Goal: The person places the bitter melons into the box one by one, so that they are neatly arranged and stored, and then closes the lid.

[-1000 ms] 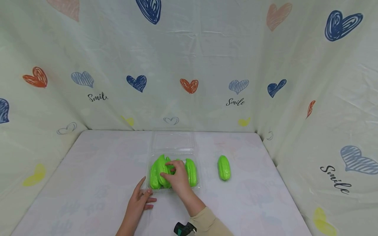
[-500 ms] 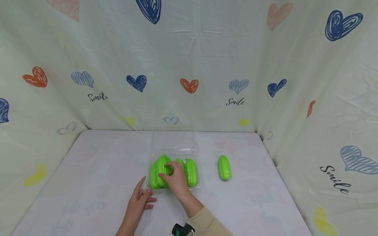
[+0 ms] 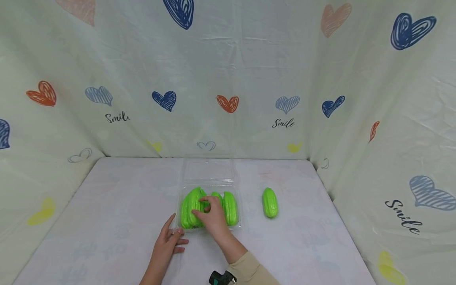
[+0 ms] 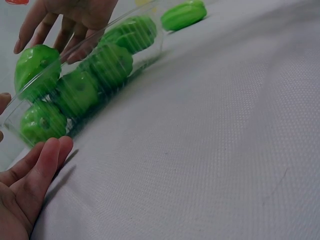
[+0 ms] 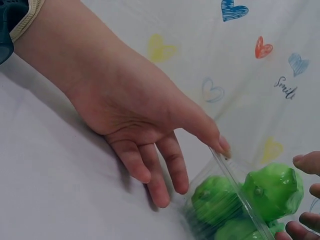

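A clear plastic clamshell box (image 3: 239,217) stands open on the table, holding several glossy, ridged, cucumber-shaped green vegetables (image 3: 230,208). One of these vegetables (image 4: 36,71) sits above the others at the left end in the left wrist view. My right hand (image 3: 215,218) is over the box, thumb and forefinger spread beside that upper vegetable; whether they press on it cannot be made out. At the box's near left corner is my left hand (image 3: 166,240), its fingers extended. Its thumb (image 5: 219,142) touches the rim in the right wrist view.
Another green vegetable (image 3: 270,202) lies alone on the white tablecloth (image 3: 303,237), right of the box. The transparent lid (image 3: 208,170) is folded back behind the box. A patterned curtain (image 3: 249,71) surrounds the table's back and sides.
One vegetable that was leaning under my right hand now lies straighter and closer beside those at the left. My right hand has shifted slightly left; the left hand has kept its place.
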The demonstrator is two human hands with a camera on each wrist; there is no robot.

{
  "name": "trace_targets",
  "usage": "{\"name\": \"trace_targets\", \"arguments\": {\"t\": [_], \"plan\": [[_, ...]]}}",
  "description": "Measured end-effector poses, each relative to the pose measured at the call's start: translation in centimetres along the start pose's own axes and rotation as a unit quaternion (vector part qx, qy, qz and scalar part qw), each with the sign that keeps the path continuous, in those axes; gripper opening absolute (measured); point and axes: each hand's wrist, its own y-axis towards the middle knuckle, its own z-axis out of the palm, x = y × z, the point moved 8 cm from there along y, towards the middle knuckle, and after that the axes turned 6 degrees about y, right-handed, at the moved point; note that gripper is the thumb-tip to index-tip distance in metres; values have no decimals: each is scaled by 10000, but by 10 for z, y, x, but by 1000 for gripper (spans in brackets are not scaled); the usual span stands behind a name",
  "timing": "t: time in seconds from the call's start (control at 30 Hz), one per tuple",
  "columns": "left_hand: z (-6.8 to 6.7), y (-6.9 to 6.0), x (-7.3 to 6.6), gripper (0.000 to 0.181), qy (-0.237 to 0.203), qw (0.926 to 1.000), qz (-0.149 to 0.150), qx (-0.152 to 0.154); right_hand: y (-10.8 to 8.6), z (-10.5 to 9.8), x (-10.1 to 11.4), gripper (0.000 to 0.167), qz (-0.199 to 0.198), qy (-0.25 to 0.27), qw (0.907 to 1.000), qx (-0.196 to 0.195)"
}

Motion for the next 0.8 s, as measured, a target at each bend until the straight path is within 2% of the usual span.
{"name": "trace_targets", "arguments": {"t": [0.13, 0.43, 0.8], "plan": [[0, 0, -2, 71, 46, 10000, 10, -17, 1, -9, 2, 38, 31, 105, 9999, -90], [0, 0, -1, 72, 38, 10000, 9, 3, 3, -36, 1, 39, -175, 256, 9994, -159], [1, -1, -2, 72, 56, 10000, 63, 47, 7, -71, -3, 36, -396, 331, 9968, -603]]}}
